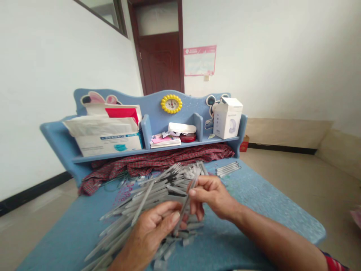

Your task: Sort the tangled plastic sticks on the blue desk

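Note:
A slim grey pen-like stick (185, 206) stands tilted between my hands. My left hand (153, 229) pinches its lower end between thumb and fingers. Higher up, my right hand (210, 195) grips the same stick with thumb and forefinger. Beneath both hands spreads a heap of similar grey sticks (152, 197), partly covered by my left hand. One lighter stick (143, 203) slants up beside my left hand; whether it is held or just lies on the heap I cannot tell.
Several sticks (228, 169) lie in a neat row at the right back of the blue table (270, 203). A checked cloth (158, 162) is bunched under the shelf (129, 153). On the shelf stand a mask box (109, 141), a white box (228, 119) and a red round tin (188, 138).

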The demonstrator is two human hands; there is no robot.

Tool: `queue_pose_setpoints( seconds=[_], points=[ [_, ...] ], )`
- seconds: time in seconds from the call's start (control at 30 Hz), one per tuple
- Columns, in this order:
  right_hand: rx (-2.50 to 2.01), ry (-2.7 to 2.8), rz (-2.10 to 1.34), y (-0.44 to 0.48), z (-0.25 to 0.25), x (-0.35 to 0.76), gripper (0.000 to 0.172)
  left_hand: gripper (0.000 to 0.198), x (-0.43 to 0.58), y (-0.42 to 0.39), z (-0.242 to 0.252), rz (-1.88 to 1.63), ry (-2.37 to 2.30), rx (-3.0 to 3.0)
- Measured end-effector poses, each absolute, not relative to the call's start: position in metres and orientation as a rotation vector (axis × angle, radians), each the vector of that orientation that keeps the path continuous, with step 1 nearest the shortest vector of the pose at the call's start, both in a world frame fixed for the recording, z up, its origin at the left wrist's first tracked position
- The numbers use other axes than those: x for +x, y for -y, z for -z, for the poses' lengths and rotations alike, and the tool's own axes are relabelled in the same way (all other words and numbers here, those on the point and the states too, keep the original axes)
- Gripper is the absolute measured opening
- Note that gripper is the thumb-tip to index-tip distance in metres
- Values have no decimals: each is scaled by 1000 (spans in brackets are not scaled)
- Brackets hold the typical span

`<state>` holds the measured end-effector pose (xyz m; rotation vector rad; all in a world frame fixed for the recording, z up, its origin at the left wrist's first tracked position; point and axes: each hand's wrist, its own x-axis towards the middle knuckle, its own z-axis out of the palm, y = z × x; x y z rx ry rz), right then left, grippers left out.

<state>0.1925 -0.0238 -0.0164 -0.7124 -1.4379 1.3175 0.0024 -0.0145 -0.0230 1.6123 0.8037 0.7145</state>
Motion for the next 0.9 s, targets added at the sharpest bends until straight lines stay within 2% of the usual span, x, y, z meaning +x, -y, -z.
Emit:
queue_pose_setpoints(
  seconds=[0.1, 0.23, 0.3, 0.57, 0.9],
  points=[
    [-961, 1663, -796, 30, -15, 222, 26, 35, 0, 11, 25, -763, -852, 1617],
    [-1775, 2054, 245, 24, -33, 256, 21, 35, -3, 7, 30, -732, -853, 1635],
    [-2139, 2202, 502, 13, -24, 269, 23, 34, -3, 6, 31, -713, -873, 1646],
    [-2360, 2443, 441, -16, 46, 320, 27, 29, -2, 12, 25, -714, -921, 1692],
    [-2376, 2393, 490, -28, 60, 332, 29, 29, -2, 7, 25, -713, -934, 1709]
  ],
)
